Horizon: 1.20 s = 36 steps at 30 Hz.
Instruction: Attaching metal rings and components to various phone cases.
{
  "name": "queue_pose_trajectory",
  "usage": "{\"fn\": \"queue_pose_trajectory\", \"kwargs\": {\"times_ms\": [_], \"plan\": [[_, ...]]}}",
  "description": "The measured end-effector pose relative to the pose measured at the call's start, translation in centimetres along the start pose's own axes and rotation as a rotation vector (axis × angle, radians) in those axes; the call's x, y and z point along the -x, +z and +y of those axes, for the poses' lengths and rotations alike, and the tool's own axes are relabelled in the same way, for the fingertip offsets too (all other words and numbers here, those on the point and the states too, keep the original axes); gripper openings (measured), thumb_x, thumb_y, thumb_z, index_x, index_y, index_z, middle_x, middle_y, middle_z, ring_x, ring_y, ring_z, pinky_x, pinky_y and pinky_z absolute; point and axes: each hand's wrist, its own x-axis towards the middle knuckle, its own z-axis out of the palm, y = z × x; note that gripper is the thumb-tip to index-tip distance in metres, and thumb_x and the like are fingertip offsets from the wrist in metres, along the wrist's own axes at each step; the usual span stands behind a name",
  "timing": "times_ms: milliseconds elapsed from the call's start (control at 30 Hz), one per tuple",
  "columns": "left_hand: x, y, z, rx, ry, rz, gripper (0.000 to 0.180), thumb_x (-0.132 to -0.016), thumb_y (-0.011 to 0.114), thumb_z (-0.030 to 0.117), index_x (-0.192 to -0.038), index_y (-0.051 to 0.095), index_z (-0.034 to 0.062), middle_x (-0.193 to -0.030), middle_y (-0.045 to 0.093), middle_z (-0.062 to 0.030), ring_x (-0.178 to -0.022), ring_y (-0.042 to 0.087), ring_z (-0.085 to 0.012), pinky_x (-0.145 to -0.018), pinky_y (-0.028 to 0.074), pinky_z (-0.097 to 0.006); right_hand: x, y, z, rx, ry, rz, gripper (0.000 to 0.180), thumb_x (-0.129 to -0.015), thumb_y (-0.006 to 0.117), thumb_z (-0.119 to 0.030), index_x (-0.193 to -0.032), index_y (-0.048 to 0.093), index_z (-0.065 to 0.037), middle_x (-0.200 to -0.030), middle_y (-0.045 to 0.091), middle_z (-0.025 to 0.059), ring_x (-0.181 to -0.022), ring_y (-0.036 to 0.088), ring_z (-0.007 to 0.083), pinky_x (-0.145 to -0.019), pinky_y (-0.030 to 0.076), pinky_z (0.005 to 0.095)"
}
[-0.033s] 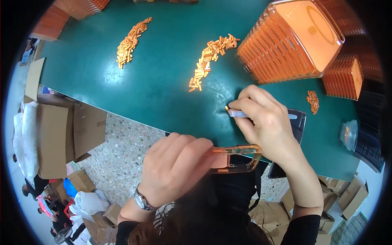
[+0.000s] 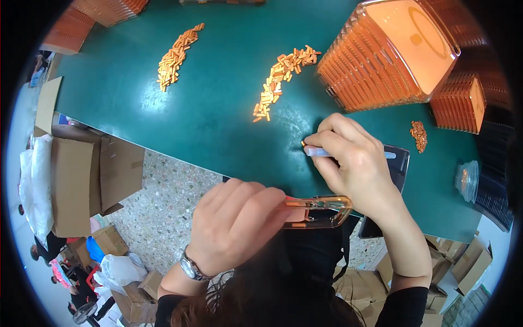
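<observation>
My left hand (image 2: 234, 223), with a watch on its wrist, is closed around one end of a clear orange-tinted phone case (image 2: 342, 211) held just off the table's near edge. The case's open end points right, toward my right forearm. Over the table, my right hand (image 2: 351, 158) pinches a tiny orange piece (image 2: 303, 144) at its fingertips. The same hand also holds a slim pale-blue translucent pen-like tool (image 2: 320, 152), whose other end sticks out past the hand. A long pile of small orange pieces (image 2: 271, 87) lies beyond my right hand.
A tall stack of orange phone cases (image 2: 376, 65) stands at the far right, a smaller stack (image 2: 460, 103) beside it. Another pile of pieces (image 2: 173, 60) lies farther left. A dark tablet-like slab (image 2: 400, 163) is under my right wrist. At right sits a clear jar (image 2: 467, 180); cardboard boxes (image 2: 73, 185) stand left.
The phone case in my left hand has tilted slightly, so its opening looks narrower, and it has shifted a little to the right. My right hand stays in place.
</observation>
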Motion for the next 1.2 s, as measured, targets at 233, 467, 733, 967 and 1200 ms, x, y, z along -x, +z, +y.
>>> {"fn": "queue_pose_trajectory", "kwargs": {"times_ms": [233, 467, 733, 967, 1200], "plan": [[0.5, 0.1, 1.2, -0.022, 0.078, 0.041, 0.042, -0.072, 0.089, 0.008, -0.107, 0.067, 0.0082, -0.091, 0.067, -0.0050, -0.076, 0.066, -0.0230, -0.063, 0.050, -0.035, 0.0, 0.6, 0.2, 0.060, -0.054, 0.005, 0.014, -0.082, 0.079, -0.004, -0.092, 0.070, -0.003, -0.092, 0.061, 0.0090, -0.087, 0.067, 0.0300, -0.072, 0.055, 0.0424], [0.3, 0.4, 1.6, -0.005, 0.029, 0.015, 0.035, -0.075, 0.087, 0.008, -0.105, 0.069, 0.0078, -0.091, 0.067, -0.0065, -0.074, 0.066, -0.0241, -0.062, 0.052, -0.036, -0.1, -0.3, 0.3, 0.037, -0.004, -0.058, 0.015, -0.084, 0.074, -0.001, -0.094, 0.064, -0.002, -0.094, 0.062, 0.0123, -0.087, 0.065, 0.0349, -0.073, 0.053, 0.0448], [-1.6, 2.1, 2.0, 0.105, -0.123, -0.226, 0.018, -0.091, 0.073, 0.000, -0.109, 0.075, 0.0049, -0.087, 0.067, -0.0116, -0.072, 0.066, -0.0321, -0.061, 0.053, -0.040, 4.0, -5.3, -0.4, -0.240, -0.008, -0.055, 0.015, -0.082, 0.074, 0.003, -0.094, 0.066, -0.001, -0.100, 0.067, 0.0138, -0.085, 0.068, 0.0299, -0.071, 0.054, 0.0362], [-2.9, 3.8, 2.6, 0.116, -0.168, -0.264, 0.009, -0.096, 0.072, 0.015, -0.103, 0.069, 0.0109, -0.081, 0.062, -0.0073, -0.072, 0.068, -0.0296, -0.060, 0.054, -0.042, 4.8, -4.3, -0.3, 0.117, -0.257, -0.043, 0.028, -0.067, 0.079, -0.009, -0.092, 0.067, -0.002, -0.105, 0.067, 0.0090, -0.078, 0.061, 0.0237, -0.062, 0.052, 0.0361], [-3.7, 4.6, 3.1, 0.078, -0.137, -0.277, 0.008, -0.096, 0.070, 0.015, -0.096, 0.063, 0.0103, -0.077, 0.058, -0.0081, -0.070, 0.066, -0.0299, -0.057, 0.052, -0.043, 4.8, -3.8, 0.3, 0.248, -0.330, -0.003, 0.019, -0.071, 0.075, -0.011, -0.081, 0.060, -0.007, -0.088, 0.056, 0.0039, -0.076, 0.057, 0.0179, -0.055, 0.050, 0.0304]]}}
